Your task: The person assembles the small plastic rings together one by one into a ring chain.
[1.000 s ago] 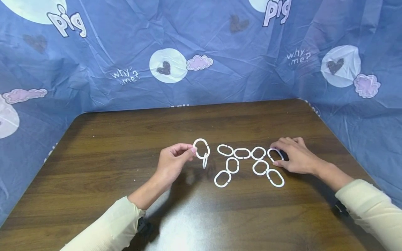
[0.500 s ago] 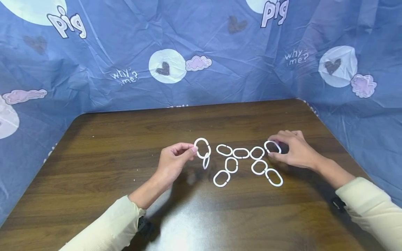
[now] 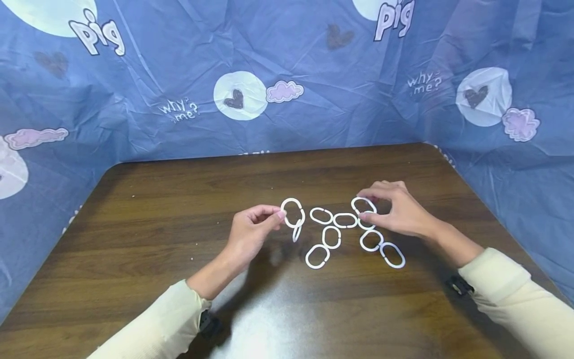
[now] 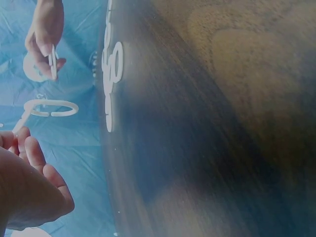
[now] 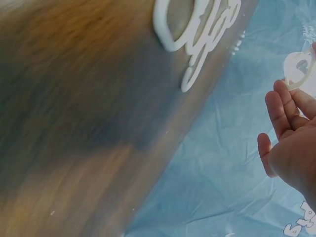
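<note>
My left hand (image 3: 251, 232) pinches a white oval split ring (image 3: 292, 199) between thumb and fingers above the table. Linked through it, a second white ring (image 3: 297, 232) hangs down; the left wrist view shows that hanging ring (image 4: 64, 102) with a small gap in its side. On the right, my right hand (image 3: 399, 209) pinches another white split ring (image 3: 363, 198) by thumb and fingertips, raised over the laid-out rings. Between the hands, several white rings lie flat in a branching pattern, among them a middle ring (image 3: 345, 214) and a lower right ring (image 3: 392, 255).
The brown wooden table (image 3: 157, 239) reaches back to a blue printed cloth (image 3: 314, 124) that hangs behind it and on both sides. Tiny white specks dot the left part of the tabletop.
My right hand has lifted the rightmost ring off the table and carried it leftward over the other rings. The left hand has shifted slightly right with its linked pair.
</note>
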A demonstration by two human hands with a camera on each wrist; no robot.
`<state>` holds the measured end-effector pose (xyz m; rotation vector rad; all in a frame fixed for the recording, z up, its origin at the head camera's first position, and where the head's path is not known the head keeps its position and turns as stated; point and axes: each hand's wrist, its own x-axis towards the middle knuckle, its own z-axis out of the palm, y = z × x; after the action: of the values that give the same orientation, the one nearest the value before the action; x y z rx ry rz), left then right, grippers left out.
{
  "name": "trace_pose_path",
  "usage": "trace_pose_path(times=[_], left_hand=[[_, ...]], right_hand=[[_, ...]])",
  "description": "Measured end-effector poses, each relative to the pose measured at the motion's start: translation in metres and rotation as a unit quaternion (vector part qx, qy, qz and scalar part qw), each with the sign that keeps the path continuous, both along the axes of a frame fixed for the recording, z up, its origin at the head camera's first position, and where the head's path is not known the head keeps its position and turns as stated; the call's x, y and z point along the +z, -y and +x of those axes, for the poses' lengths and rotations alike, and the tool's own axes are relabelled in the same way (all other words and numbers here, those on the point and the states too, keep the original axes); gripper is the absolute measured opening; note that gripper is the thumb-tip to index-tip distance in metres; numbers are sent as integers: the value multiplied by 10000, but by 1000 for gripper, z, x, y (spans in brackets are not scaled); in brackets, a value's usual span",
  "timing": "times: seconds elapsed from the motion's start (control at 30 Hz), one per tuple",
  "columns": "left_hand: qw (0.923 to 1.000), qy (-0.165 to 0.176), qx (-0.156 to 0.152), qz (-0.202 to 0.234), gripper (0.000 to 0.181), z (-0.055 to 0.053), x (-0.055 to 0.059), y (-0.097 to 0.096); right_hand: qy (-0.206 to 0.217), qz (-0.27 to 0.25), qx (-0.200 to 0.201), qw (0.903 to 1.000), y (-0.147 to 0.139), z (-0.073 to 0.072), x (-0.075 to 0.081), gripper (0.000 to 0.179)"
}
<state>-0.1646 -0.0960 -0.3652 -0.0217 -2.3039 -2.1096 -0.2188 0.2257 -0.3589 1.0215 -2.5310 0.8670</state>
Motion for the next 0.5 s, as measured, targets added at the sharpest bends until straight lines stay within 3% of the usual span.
trace_pose_path(times=[0.5], left_hand=[[9999,30,-70,90,14,3,3,-3]], right_hand=[[111,-383,263,9989,25,-4,7,37]])
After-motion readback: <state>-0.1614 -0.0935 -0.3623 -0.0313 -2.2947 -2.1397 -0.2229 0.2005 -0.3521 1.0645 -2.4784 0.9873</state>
